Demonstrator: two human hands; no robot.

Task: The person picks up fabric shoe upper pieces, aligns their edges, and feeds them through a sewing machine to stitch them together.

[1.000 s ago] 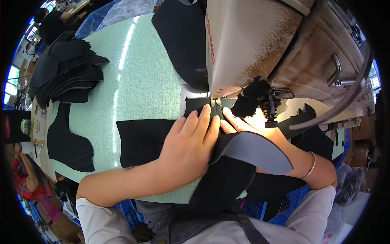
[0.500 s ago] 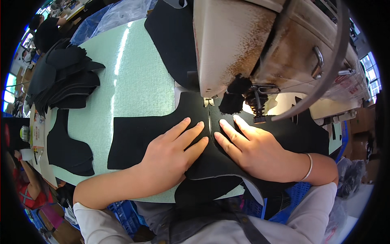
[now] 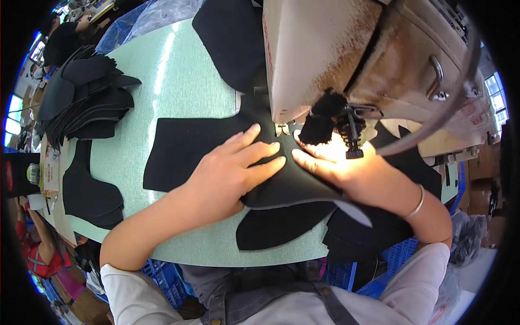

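Black fabric panels (image 3: pixel 187 154) lie under the metal presser foot (image 3: pixel 282 130) of a worn beige sewing machine (image 3: pixel 311 54). My left hand (image 3: pixel 227 168) rests on the fabric left of the foot, its fingers stretched out and pointing toward it. Just right of the foot, my right hand (image 3: pixel 355 176) presses flat on the cloth with extended fingers. Bright lamp light washes over that hand, and the black fuzzy pad (image 3: pixel 323 116) and tension spring partly cover it. Between my hands the fabric bulges up, and its near edge curls, showing a grey side.
A tall stack of cut black pieces (image 3: pixel 86 100) stands on the pale green table (image 3: pixel 176 81) at the left, with a smaller pile (image 3: pixel 92 189) nearer me. More black pieces (image 3: pixel 363 233) hang at the front right edge. Blue crates (image 3: pixel 398 257) sit below. Other people work at the far left.
The fabric has slid away from me under the presser foot. Both hands have moved forward with it, the right one further under the lamp. The gap between the panels no longer shows.
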